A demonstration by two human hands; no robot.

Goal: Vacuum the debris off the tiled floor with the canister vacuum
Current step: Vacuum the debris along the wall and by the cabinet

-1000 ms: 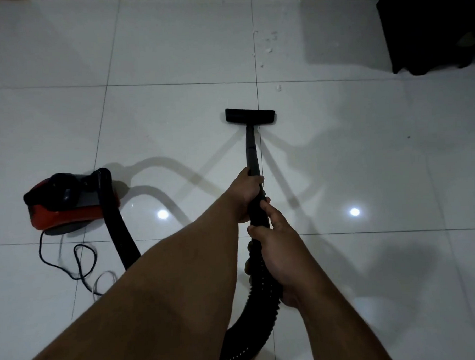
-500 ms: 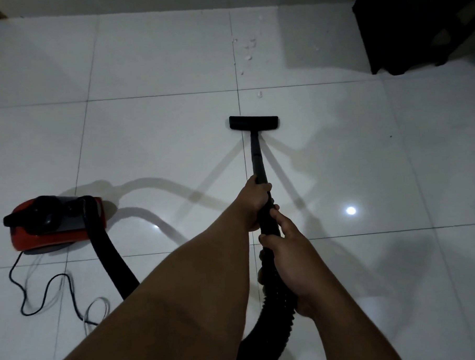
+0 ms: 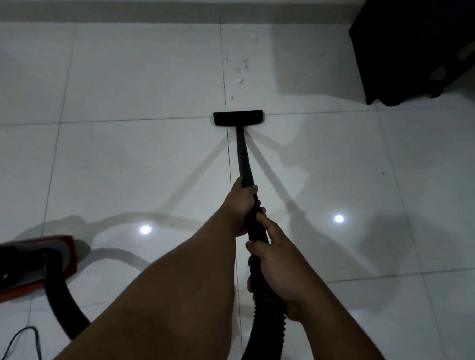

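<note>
The person holds the wand point(image 3: 243, 163) in both hands: the left hand point(image 3: 241, 204) wraps it higher up, the right hand point(image 3: 275, 265) wraps the ribbed hose point(image 3: 266, 309) just behind, so each grip is closed round the tool. The nozzle point(image 3: 238, 118) lies flat on the floor point(image 3: 137, 162), square across a grout line. The debris point(image 3: 238, 71), a loose scatter of pale crumbs, lies just beyond it on the next tile, near the dark cabinet point(image 3: 415, 41).

The step in hand looks like a forward push into the crumbs. It should go best slow and straight, nozzle kept flat so suction seals against the tile, with overlapping strokes that reach the specks nearest the wall. The canister point(image 3: 30, 267) sits behind to the left; its hose needs slack, or the push may drag it.
</note>
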